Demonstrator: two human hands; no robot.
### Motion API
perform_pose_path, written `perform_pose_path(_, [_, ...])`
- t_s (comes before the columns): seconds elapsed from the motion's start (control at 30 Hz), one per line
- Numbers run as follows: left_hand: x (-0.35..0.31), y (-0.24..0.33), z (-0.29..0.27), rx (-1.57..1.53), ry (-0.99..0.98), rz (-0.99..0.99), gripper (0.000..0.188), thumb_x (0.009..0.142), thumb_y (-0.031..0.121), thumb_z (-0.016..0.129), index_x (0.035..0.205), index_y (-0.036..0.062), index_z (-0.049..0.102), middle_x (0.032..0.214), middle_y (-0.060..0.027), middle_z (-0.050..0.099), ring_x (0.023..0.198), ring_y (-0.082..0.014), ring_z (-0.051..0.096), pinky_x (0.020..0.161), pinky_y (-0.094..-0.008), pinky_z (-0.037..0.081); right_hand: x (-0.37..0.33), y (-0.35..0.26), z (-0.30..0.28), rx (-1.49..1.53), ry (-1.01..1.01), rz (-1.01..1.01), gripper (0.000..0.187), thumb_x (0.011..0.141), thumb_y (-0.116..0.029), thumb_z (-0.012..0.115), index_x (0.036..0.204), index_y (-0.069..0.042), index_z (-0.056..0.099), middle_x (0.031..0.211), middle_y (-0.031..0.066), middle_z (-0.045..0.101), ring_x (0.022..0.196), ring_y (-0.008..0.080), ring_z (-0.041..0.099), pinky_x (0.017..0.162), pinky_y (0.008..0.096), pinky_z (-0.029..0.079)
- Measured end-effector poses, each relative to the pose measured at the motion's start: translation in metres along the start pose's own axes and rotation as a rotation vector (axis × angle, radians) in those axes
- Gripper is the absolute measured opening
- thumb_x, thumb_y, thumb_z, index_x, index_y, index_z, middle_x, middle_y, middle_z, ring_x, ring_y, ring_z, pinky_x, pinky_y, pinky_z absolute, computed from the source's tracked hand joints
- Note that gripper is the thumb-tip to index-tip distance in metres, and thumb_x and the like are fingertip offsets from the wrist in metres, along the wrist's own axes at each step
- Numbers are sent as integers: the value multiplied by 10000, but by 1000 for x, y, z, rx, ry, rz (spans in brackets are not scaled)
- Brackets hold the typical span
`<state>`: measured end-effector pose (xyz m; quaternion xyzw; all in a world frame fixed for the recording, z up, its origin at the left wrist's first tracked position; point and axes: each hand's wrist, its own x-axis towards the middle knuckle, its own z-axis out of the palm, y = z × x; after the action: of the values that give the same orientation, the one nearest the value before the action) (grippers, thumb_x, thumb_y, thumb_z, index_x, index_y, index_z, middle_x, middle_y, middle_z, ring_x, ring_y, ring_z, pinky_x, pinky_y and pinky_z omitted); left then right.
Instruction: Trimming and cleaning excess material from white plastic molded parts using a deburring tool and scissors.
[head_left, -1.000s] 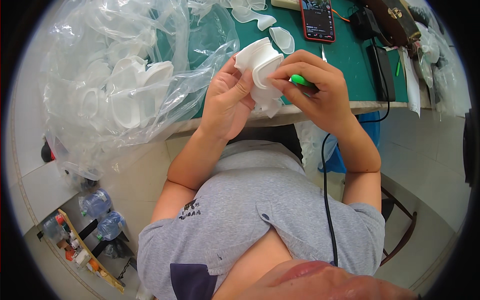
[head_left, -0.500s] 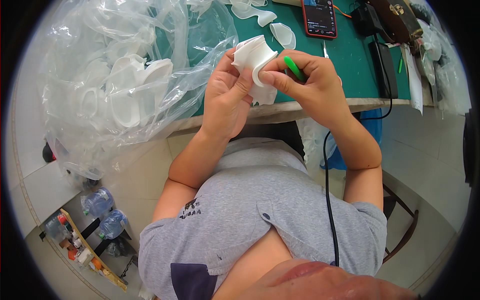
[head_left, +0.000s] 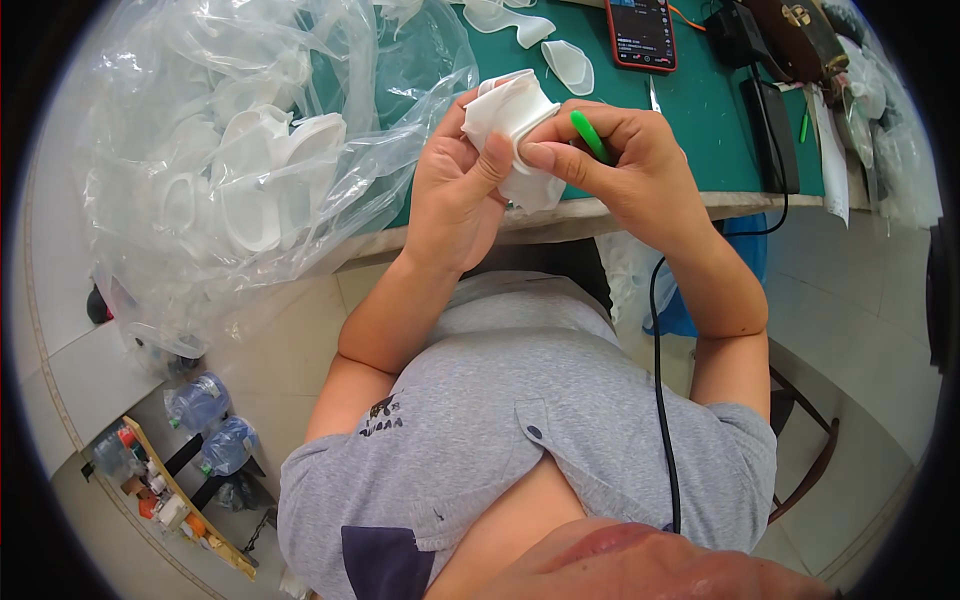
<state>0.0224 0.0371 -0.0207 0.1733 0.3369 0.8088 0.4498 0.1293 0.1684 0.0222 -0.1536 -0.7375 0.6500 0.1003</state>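
Note:
A soft white moulded piece (head_left: 515,105), bent and partly translucent at its lower end, is held up over the table's near edge. My left hand (head_left: 462,185) is closed on its left side, thumb across the front and fingers behind. My right hand (head_left: 625,165) pinches its right edge between thumb and forefinger. Tucked in that same hand is a tool with a curved green handle (head_left: 590,137). A thin metal point (head_left: 654,95) shows beyond the knuckles and seems to belong to it; the palm hides the middle.
A large clear plastic bag (head_left: 380,150) of white moulded pieces (head_left: 250,190) covers the table's left. Loose translucent pieces (head_left: 568,67) lie on the green mat (head_left: 710,130). Beyond are a red-edged phone (head_left: 641,35) and a black power adapter (head_left: 768,135), whose cable hangs past my right arm.
The white piece has turned a little between my fingers, so its fold looks flatter and more of its front shows. Both hands keep their hold, shifting only slightly.

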Motion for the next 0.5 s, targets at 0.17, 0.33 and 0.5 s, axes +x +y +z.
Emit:
perform_pose_path(0.17, [-1, -1, 1, 9, 2, 15, 520, 903, 190, 623, 1325, 21, 371, 1237, -109, 523, 1123, -193, 538, 941, -340, 459, 0, 1, 1, -6, 20, 37, 199, 842, -195, 708, 884, -1, 694, 740, -32, 580, 678, 41, 470, 610, 198, 380])
perform_pose_path(0.33, [-1, -1, 4, 38, 7, 37, 521, 904, 189, 623, 1326, 20, 367, 1229, -108, 526, 1117, -191, 541, 934, -338, 463, -1, 1, 1, -1, 26, 45, 211, 839, -216, 714, 876, -10, 690, 711, -46, 549, 635, 24, 430, 566, 187, 344])
perform_pose_path(0.5, [0, -1, 3, -11, 11, -8, 519, 901, 188, 626, 1323, 22, 372, 1219, -107, 532, 1116, -188, 542, 941, -332, 457, -2, -5, 4, -58, 43, 17, 160, 847, -166, 689, 856, -7, 666, 684, -58, 501, 609, 13, 383, 532, 186, 300])
